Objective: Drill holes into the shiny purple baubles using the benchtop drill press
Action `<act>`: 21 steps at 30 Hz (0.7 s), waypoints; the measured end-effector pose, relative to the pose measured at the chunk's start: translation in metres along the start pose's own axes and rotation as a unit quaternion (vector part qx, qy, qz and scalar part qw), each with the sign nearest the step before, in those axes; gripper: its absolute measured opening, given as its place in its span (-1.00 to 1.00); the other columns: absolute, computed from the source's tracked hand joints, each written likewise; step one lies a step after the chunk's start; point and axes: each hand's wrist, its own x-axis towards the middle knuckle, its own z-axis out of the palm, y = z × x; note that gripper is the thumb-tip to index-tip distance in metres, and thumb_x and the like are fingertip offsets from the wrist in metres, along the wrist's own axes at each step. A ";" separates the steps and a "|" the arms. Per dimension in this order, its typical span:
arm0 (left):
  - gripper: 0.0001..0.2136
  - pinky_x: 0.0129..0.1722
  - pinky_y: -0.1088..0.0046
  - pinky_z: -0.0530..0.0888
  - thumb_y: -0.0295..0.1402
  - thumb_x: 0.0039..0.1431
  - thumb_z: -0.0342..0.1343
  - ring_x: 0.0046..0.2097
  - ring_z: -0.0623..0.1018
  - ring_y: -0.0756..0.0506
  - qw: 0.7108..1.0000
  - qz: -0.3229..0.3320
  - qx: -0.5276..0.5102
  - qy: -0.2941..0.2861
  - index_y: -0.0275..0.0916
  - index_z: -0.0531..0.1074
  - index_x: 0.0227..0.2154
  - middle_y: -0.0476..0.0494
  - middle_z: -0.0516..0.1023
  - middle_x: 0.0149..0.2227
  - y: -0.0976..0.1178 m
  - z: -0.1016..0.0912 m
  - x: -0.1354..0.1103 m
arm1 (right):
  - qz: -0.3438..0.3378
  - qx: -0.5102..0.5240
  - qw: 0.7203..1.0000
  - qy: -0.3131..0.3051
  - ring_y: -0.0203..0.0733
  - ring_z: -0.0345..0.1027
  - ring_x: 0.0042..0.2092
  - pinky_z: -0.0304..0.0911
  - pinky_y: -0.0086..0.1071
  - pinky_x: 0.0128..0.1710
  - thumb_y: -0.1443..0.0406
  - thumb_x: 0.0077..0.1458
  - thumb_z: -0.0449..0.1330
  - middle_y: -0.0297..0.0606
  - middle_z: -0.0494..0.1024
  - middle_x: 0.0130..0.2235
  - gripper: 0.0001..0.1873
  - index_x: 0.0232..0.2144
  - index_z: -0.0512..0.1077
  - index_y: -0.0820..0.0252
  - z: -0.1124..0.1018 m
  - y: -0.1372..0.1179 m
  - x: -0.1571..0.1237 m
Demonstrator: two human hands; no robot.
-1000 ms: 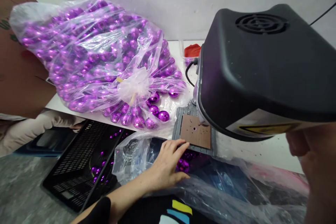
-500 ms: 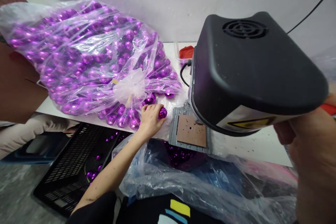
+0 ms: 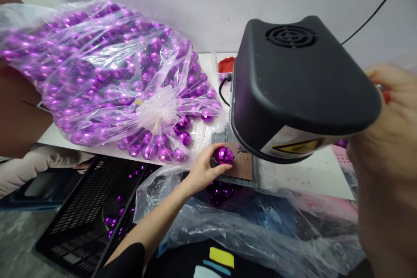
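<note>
My left hand (image 3: 206, 167) holds a shiny purple bauble (image 3: 224, 155) between thumb and fingers. The bauble is over the brown board (image 3: 243, 169) on the grey slotted base (image 3: 254, 173) of a black-hooded bench machine (image 3: 302, 82). At the right, my right hand (image 3: 387, 113) is wrapped round a handle beside the hood, with a bit of red showing at the fingers. Left of the base lies a big clear plastic bag (image 3: 159, 108) packed with purple baubles. A few loose baubles (image 3: 184, 138) lie by its tied neck.
Below the bench edge stands a black slatted crate (image 3: 74, 208) with several purple pieces. Clear plastic sheeting (image 3: 202, 221) hangs across my front. A brown cardboard box (image 3: 22, 117) and another person's leg (image 3: 26, 169) are at the left. Red material (image 3: 226, 65) sits behind.
My left hand has carried the bauble right, from beside the base to over the brown board. My right hand appears higher beside the hood, and the view has shifted slightly.
</note>
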 end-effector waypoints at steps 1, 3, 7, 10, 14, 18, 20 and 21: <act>-0.55 0.10 0.18 0.45 -0.22 0.09 0.37 0.04 0.55 -0.21 1.000 0.015 0.021 0.003 -0.21 0.45 0.02 -0.21 0.57 0.03 -0.002 0.003 0.001 | 0.022 0.000 1.000 0.005 -0.58 0.06 -0.54 -0.09 -0.58 -0.59 0.04 0.19 0.17 -0.41 0.20 -0.59 -0.61 -0.40 0.45 0.28 0.001 -0.001 0.003; -0.55 0.15 0.13 0.42 -0.22 0.09 0.37 0.10 0.53 -0.24 0.999 0.030 0.040 0.013 -0.20 0.46 0.03 -0.22 0.56 0.06 -0.007 0.010 0.003 | 0.048 0.002 0.999 0.017 -0.59 0.04 -0.53 -0.09 -0.57 -0.58 0.02 0.16 0.20 -0.41 0.19 -0.59 -0.59 -0.43 0.44 0.29 0.003 -0.002 0.006; -0.58 0.17 0.03 0.39 -0.20 0.12 0.35 0.07 0.53 -0.27 0.997 0.034 0.051 0.036 -0.17 0.48 0.02 -0.21 0.59 0.02 -0.020 0.022 0.007 | 0.044 0.015 0.998 0.031 -0.60 0.00 -0.51 -0.12 -0.59 -0.56 0.03 0.15 0.21 -0.41 0.15 -0.59 -0.60 -0.45 0.44 0.29 0.005 -0.002 0.005; -0.58 0.19 -0.01 0.38 -0.20 0.12 0.35 0.08 0.52 -0.28 0.997 0.033 0.051 0.042 -0.14 0.48 0.04 -0.21 0.59 0.03 -0.026 0.028 0.010 | 0.041 0.018 0.999 0.030 -0.60 0.01 -0.50 -0.11 -0.61 -0.56 0.04 0.15 0.22 -0.40 0.17 -0.58 -0.61 -0.45 0.44 0.29 0.006 -0.001 0.005; -0.56 0.23 -0.03 0.36 -0.22 0.10 0.36 0.11 0.51 -0.29 0.997 0.047 0.057 0.020 -0.12 0.48 0.05 -0.21 0.58 0.04 -0.024 0.032 0.014 | 0.038 0.025 0.999 0.028 -0.60 0.03 -0.49 -0.08 -0.60 -0.55 0.04 0.16 0.21 -0.38 0.21 -0.56 -0.59 -0.45 0.42 0.31 0.005 0.000 0.005; -0.54 0.27 -0.07 0.32 -0.24 0.07 0.37 0.14 0.50 -0.30 0.995 0.061 0.075 -0.003 -0.13 0.48 0.05 -0.21 0.57 0.04 -0.021 0.035 0.017 | 0.040 0.030 0.998 0.028 -0.62 0.02 -0.49 -0.09 -0.63 -0.56 0.02 0.14 0.23 -0.39 0.19 -0.56 -0.56 -0.47 0.41 0.32 0.004 -0.001 0.005; -0.51 0.28 -0.07 0.30 -0.23 0.06 0.37 0.15 0.49 -0.31 0.995 0.058 0.077 0.002 -0.15 0.46 0.06 -0.22 0.57 0.05 -0.022 0.037 0.018 | 0.047 0.035 0.998 0.025 -0.63 0.03 -0.50 -0.09 -0.65 -0.57 0.01 0.14 0.22 -0.41 0.19 -0.56 -0.56 -0.47 0.42 0.30 0.003 -0.003 0.004; -0.50 0.29 -0.07 0.30 -0.22 0.06 0.37 0.16 0.49 -0.31 0.995 0.055 0.077 0.004 -0.15 0.46 0.07 -0.23 0.56 0.06 -0.023 0.038 0.018 | 0.050 0.038 0.998 0.023 -0.63 0.03 -0.51 -0.09 -0.65 -0.58 0.00 0.14 0.22 -0.41 0.20 -0.56 -0.56 -0.47 0.43 0.29 0.003 -0.003 0.004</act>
